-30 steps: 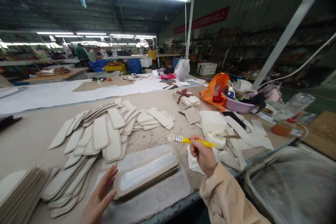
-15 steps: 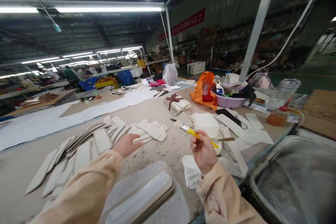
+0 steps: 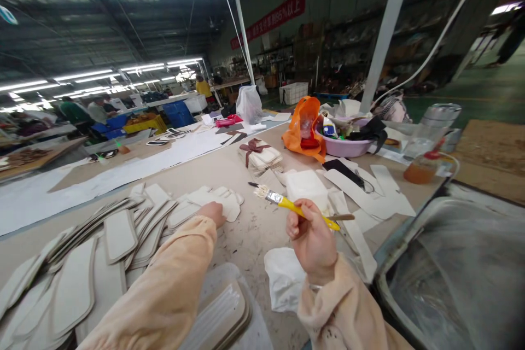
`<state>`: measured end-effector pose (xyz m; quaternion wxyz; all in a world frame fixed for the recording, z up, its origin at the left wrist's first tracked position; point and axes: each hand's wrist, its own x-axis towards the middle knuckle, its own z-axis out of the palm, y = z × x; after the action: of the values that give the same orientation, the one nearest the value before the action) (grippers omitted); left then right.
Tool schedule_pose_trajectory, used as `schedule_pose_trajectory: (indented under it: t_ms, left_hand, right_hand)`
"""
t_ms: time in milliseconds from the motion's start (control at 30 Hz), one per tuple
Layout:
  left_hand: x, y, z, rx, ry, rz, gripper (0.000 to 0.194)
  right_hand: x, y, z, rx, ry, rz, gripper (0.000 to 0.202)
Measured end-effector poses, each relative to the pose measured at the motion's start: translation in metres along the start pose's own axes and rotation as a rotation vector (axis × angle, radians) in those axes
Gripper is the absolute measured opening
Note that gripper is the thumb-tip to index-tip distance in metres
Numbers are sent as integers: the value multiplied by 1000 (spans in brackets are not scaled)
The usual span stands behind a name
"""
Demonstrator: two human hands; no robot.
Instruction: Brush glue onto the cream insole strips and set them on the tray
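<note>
My right hand [image 3: 311, 238] is closed around a yellow-handled brush [image 3: 287, 205] with a metal ferrule and whitish bristles. A thin dark-tipped tool with a brown end [image 3: 343, 217] lies across the same hand. My left hand [image 3: 212, 211] reaches onto the fanned pale pieces [image 3: 229, 202] at the middle of the table; its fingers are mostly hidden, so its grip does not show. More long pale pieces [image 3: 74, 284] spread over the left side. Below, a stack of pale strips [image 3: 217, 314] rests on a clear sheet, partly behind my left sleeve.
A tied bundle [image 3: 262, 156], an orange bag [image 3: 303, 128] and a purple basin [image 3: 348, 146] stand farther back. At right are a bottle of amber liquid [image 3: 420, 169] and a plastic-lined bin [image 3: 451, 273]. White crumpled material [image 3: 285, 279] lies near my right wrist.
My left hand has moved right and forward onto the fanned pieces. My right hand still holds the brush and thin tool. The view has turned somewhat, shifting the table's contents leftward.
</note>
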<state>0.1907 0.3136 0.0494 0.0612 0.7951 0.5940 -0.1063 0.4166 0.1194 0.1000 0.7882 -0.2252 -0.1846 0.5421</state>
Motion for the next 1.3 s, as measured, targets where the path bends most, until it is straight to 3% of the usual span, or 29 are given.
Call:
schedule_pose_trajectory:
  t_ms: [300,467,600,700,767,867,967,1167,1300]
  left_hand:
    - [-5,14,-4,1,-31,-132,29]
    - [-21,8,-34,-201,122,-156,26]
    - [-65,-14,-78,-475,308,-165,21]
    - [-121,-30,-103,-714,420,-142,27]
    - [-165,-36,-108,-973,482,-120,28]
    - [-227,-38,-97,-1485,514,-176,27]
    - [-274,-35,-71,-1689,476,-323,26]
    - [-330,-35,-14,-1830,367,-488,27]
    - [-353,-48,24,-1485,312,-512,25]
  right_hand:
    - [-4,2,-1,-93,7,8,12]
    - [-3,6,-2,-166,1,-39,15]
    - [-8,12,0,-364,7,-129,22]
    - [-15,18,4,-561,-48,-214,24]
    - [-20,25,7,-631,-91,-269,23]
    - [-26,39,9,-657,-153,-304,22]
    - [-34,51,9,-670,-205,-251,27]
    - [-51,64,11,-762,-296,-163,39]
    - [-60,75,9,-866,-382,-140,38]
